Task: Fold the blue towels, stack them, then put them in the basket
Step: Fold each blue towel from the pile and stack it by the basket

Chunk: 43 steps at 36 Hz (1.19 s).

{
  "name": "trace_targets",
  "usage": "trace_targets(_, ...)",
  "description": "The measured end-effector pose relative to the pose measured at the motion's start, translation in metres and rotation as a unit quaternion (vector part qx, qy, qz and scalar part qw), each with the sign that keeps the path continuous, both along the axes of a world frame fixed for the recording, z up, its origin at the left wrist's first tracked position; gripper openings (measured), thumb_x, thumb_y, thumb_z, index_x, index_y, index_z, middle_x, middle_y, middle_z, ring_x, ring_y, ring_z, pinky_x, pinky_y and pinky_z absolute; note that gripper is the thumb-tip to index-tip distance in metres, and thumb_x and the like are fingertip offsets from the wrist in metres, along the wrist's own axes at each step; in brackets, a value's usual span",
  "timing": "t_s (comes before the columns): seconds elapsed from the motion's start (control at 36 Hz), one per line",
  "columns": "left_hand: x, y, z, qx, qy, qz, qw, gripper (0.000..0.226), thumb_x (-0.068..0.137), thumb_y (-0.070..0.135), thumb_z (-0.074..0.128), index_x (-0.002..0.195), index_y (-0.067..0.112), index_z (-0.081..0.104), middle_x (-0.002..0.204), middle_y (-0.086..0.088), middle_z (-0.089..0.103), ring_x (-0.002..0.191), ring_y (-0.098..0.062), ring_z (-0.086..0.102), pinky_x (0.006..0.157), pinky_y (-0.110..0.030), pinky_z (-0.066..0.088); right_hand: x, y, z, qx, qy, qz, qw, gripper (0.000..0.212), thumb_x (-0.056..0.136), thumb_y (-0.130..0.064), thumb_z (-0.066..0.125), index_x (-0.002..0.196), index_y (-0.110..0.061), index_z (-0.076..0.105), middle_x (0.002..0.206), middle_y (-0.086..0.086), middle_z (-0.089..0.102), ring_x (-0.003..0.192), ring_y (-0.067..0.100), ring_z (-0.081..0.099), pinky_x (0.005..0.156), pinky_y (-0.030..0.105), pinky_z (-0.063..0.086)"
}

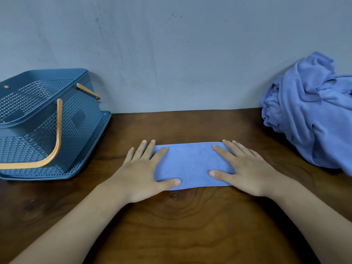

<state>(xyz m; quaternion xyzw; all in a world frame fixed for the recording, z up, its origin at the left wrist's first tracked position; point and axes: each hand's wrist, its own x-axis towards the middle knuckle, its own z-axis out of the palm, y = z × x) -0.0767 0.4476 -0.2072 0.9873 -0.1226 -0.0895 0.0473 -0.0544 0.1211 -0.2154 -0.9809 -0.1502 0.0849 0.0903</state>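
Blue towel, folded into a strip, lies flat on the table | left hand and right hand press its two ends, fingers straight and spread | risk: uneven palm release may skew the layers, whose count is unclear from above | unfolded pile right, basket left

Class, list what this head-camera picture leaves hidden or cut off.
- Head view, folded towel: both ends lie under the left hand and right hand; layers uncountable.
- Head view, basket: left side cut by the frame edge.
- Head view, towel pile: cut by the right edge; crumpled, number unclear.
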Motion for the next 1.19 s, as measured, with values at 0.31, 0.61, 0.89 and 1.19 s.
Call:
trace_targets(0.31,0.025,-0.067,-0.017,-0.037,-0.034,-0.108,0.993,0.086,0.095,0.085,0.019,0.167,0.044,-0.004,0.175,0.013,-0.017,0.158,-0.005,-0.024,0.131,-0.048,-0.008,0.075,0.004,0.036,0.032,0.027,-0.018,0.999,0.038,0.083,-0.063,0.074,0.111,-0.039,0.066,0.113,-0.015,0.06,0.112,0.012,0.053,0.099,0.037,0.049)
trace_targets(0.61,0.027,-0.065,-0.024,-0.033,-0.035,-0.112,0.993,0.096,0.087,0.095,0.018,0.165,0.047,-0.01,0.174,0.014,-0.022,0.158,-0.008,-0.026,0.13,-0.051,-0.009,0.094,0.016,0.067,0.018,0.153,0.007,0.988,0.028,0.086,-0.041,0.083,0.096,-0.022,0.066,0.089,-0.008,0.066,0.077,0.01,0.06,0.066,0.025,0.043)
trace_targets(0.89,0.026,-0.066,-0.023,-0.033,-0.037,-0.114,0.992,0.096,0.087,0.095,0.018,0.166,0.046,-0.009,0.174,0.014,-0.021,0.158,-0.007,-0.026,0.13,-0.05,-0.01,0.046,-0.028,0.022,0.398,0.096,-0.013,0.912,0.045,0.09,-0.005,0.081,0.122,-0.025,0.059,0.11,0.005,0.068,0.097,0.027,0.066,0.089,0.044,0.057)
trace_targets(1.19,0.025,-0.065,-0.02,-0.032,-0.025,-0.111,0.993,0.097,0.087,0.096,0.018,0.165,0.047,-0.011,0.173,0.014,-0.024,0.157,-0.006,-0.028,0.13,-0.049,-0.01,0.01,-0.027,-0.002,0.44,0.042,-0.057,0.895,0.036,0.095,-0.009,0.076,0.118,-0.036,0.075,0.112,0.0,0.078,0.11,0.022,0.073,0.102,0.056,0.056)
